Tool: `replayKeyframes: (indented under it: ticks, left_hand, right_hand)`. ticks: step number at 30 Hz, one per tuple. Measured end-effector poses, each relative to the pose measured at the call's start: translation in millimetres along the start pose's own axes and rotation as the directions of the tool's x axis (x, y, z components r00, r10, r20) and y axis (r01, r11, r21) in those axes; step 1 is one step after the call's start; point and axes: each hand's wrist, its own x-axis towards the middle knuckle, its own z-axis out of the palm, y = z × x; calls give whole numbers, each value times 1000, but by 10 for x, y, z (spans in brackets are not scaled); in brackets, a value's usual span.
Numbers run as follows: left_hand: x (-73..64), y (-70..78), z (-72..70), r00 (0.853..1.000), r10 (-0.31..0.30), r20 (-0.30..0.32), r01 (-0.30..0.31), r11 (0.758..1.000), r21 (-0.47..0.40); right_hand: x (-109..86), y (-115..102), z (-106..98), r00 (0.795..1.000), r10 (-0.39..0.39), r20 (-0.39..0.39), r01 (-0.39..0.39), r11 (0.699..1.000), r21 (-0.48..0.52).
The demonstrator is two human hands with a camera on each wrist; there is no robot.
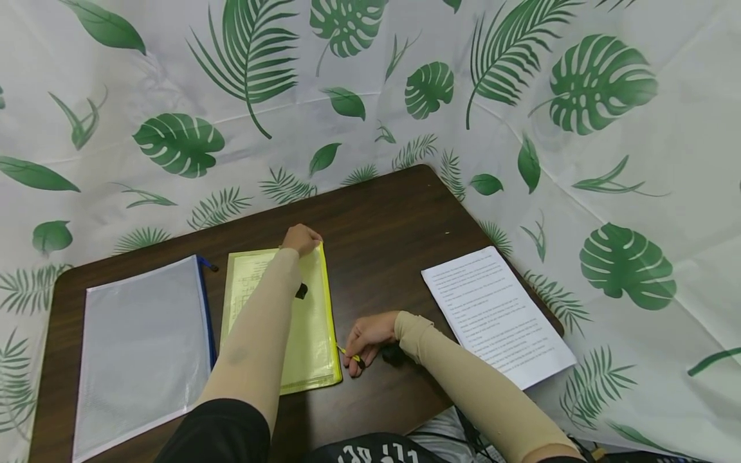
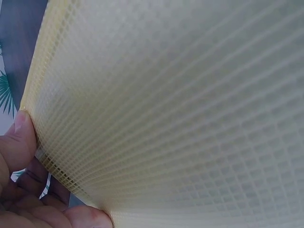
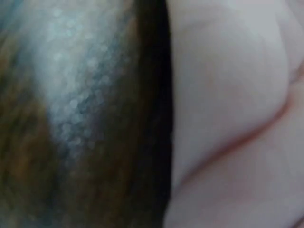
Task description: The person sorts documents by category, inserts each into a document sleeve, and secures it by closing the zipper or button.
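A yellow mesh zipper pouch (image 1: 312, 341) lies on the table with printed paper showing through its left part. At its far right corner, my left hand (image 1: 302, 240) grips the edge. In the left wrist view, the fingers of the left hand (image 2: 28, 190) curl at the border of the pouch's mesh (image 2: 166, 118). By the near right edge, my right hand (image 1: 372, 334) pinches the yellow zipper pull (image 1: 356, 359) with its dark end. Only blurred palm of the right hand (image 3: 228, 95) and brown tabletop fill the right wrist view.
A clear pouch with a blue zipper edge (image 1: 145, 347) lies at the left. Printed sheets (image 1: 498, 315) rest at the right edge of the dark wooden table (image 1: 382, 225). Leaf-patterned cloth (image 1: 370, 96) hangs behind the table.
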Motion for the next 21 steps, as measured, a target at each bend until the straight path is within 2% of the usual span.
replayKeyframes:
  ticks: [5,15,21]
  left_hand:
    - [-15,-1,-8,1000,-16,7,16,1000,-12]
    - [26,-15,-2,1000,1,-2,-1,1000,-7]
    - [23,-7,8,1000,2,-2,-2,1000,-8]
  right_hand:
    - [7,-8,7,1000,2,-2,-1,1000,8]
    - [0,0,14,1000,-9,-10,9,1000,20]
    - [-47,29,45,1000,-15,11,15,1000,1]
